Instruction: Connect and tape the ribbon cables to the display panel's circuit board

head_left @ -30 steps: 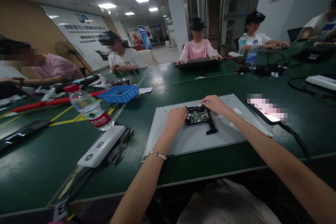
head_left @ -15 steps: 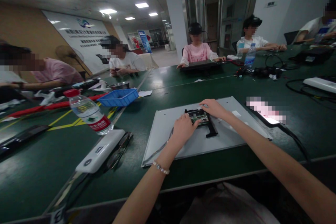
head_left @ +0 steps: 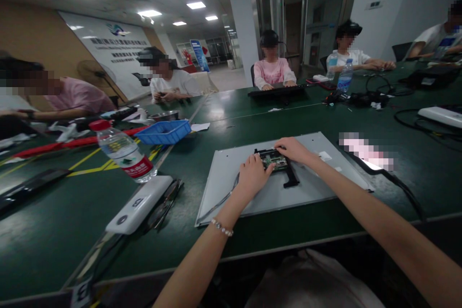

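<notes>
A large pale grey flat panel (head_left: 220, 178) lies on the table. On its middle sits a green circuit board (head_left: 276, 163) in a black bracket (head_left: 291, 179), one arm of which reaches toward me. My left hand (head_left: 250, 173) grips the board's left side, the thumb over its near edge and the fingers at the far left. At the far right corner, my right hand (head_left: 290, 148) has bent fingers closed on the bracket; its fingertips are partly hidden. A thin cable (head_left: 221, 203) runs under my left wrist across the panel.
To the left stand a water bottle (head_left: 126, 156), a white power bank (head_left: 139, 204), glasses (head_left: 166, 204) and a blue tray (head_left: 164, 132). A lit phone (head_left: 366, 151) with a cable lies right of the panel. Several people sit around the green table (head_left: 231, 250), one at a dark panel (head_left: 279, 94).
My hands and the board stay nearly in place. Across the table, the person in pink has drawn both hands inward onto the dark panel. The view has shifted slightly.
</notes>
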Action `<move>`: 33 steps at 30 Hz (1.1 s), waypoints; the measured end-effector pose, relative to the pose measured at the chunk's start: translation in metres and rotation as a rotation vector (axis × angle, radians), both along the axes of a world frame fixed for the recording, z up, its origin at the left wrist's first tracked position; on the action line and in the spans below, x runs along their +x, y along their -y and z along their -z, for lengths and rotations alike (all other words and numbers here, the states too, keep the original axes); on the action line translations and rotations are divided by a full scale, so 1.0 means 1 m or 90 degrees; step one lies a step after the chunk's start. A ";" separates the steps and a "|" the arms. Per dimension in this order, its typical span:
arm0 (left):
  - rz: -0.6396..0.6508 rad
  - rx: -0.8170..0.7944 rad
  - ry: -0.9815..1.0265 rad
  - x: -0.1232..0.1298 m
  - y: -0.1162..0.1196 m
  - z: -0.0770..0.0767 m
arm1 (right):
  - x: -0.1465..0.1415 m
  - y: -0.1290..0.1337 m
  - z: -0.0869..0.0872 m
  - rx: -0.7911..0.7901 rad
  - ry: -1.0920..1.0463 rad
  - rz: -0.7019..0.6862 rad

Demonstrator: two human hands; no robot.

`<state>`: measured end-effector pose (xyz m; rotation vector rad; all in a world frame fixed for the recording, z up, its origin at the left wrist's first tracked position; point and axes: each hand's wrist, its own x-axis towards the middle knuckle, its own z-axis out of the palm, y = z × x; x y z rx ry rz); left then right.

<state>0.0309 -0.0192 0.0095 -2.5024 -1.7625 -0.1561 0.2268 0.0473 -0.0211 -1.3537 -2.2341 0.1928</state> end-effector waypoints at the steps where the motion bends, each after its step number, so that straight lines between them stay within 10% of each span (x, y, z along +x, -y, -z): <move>1: -0.003 -0.002 -0.002 0.000 0.000 0.000 | 0.000 0.000 0.000 -0.001 -0.001 0.002; 12: -0.016 -0.011 -0.007 0.000 -0.001 0.000 | 0.020 0.021 -0.034 -0.054 -0.080 0.045; 24: -0.002 -0.032 -0.007 -0.002 -0.004 0.003 | 0.092 0.049 -0.014 -0.192 0.063 0.250; 33: -0.007 0.007 0.003 -0.001 -0.003 -0.002 | 0.090 0.060 -0.033 -0.349 -0.122 0.170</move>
